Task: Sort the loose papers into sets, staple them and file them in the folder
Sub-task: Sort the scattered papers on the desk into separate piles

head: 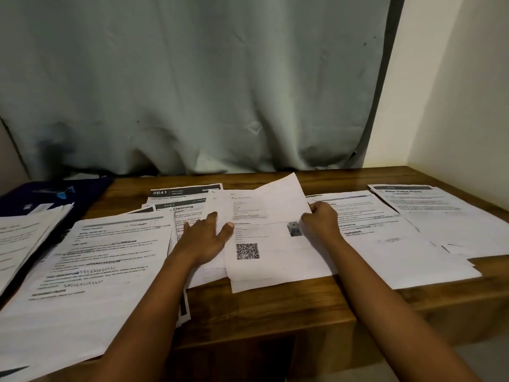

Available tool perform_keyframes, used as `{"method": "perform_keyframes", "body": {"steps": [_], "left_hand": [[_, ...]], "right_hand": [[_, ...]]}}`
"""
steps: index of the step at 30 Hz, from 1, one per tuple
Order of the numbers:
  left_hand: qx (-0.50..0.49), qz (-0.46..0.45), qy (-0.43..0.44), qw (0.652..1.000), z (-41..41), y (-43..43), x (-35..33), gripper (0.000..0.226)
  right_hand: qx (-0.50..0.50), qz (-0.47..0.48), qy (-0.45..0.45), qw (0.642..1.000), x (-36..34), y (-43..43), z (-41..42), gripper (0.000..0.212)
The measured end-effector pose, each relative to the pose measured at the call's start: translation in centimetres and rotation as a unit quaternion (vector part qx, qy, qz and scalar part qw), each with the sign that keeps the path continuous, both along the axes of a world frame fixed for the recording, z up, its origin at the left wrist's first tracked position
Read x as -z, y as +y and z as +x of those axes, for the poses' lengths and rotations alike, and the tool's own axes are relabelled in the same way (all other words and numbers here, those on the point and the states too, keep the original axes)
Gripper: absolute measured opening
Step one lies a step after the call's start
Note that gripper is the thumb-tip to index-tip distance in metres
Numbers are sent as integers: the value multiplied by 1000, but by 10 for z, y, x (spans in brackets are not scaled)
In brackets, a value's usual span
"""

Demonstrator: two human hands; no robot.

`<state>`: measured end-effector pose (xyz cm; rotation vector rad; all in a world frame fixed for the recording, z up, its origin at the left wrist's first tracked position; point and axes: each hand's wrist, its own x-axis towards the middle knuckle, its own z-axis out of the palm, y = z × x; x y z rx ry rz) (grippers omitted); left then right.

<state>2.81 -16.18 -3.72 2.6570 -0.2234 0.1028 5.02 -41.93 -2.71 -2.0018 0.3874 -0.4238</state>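
Note:
Loose printed papers cover the wooden table [275, 307]. At the centre lies a sheet with a QR code [270, 260]. My right hand [321, 220] pinches the right edge of a sheet [281, 199] lifted above it, its far corner raised. My left hand [205, 235] presses flat with spread fingers on papers to the left of the QR sheet. A dark blue folder [91, 194] lies at the far left, partly under papers. A blue stapler-like object [59, 192] rests on it.
A large text sheet [91, 271] hangs over the front left edge. More sheets [399, 232] lie to the right, a titled stack [418, 199] at the far right corner. Headed sheets numbered 2641 [181, 193] lie at the back. A grey curtain [192, 92] hangs behind; a wall [454, 92] stands at the right.

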Motion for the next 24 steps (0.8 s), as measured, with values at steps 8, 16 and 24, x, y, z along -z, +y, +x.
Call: {"method": "perform_keyframes", "body": {"steps": [8, 16, 24], "left_hand": [[-21, -120, -25, 992, -5, -4, -5, 64], [-78, -200, -57, 975, -7, -8, -12, 55], [-113, -186, -77, 973, -11, -6, -15, 42]], "right_hand": [[-38, -30, 25, 999, -4, 9, -6, 28], [-57, -45, 21, 997, -13, 1, -10, 32], [-110, -67, 132, 983, -27, -16, -15, 30]]}}
